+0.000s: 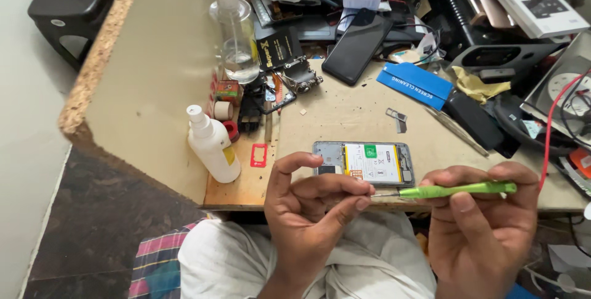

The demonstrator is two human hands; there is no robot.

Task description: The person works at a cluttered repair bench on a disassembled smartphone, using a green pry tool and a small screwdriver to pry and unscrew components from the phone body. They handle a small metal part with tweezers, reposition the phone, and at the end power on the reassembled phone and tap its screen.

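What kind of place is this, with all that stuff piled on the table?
Most likely a phone repair bench. An opened phone lies with its battery exposed, the right hand holds a green screwdriver whose tip meets the left hand, and another dark phone lies among spray bottles and boxes.

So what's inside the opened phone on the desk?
Inside the phone a white battery with a green patch fills most of it; the left hand covers the lower left corner.

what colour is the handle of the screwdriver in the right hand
Bright green; the screwdriver shows clearly in the head view, held in the right hand.
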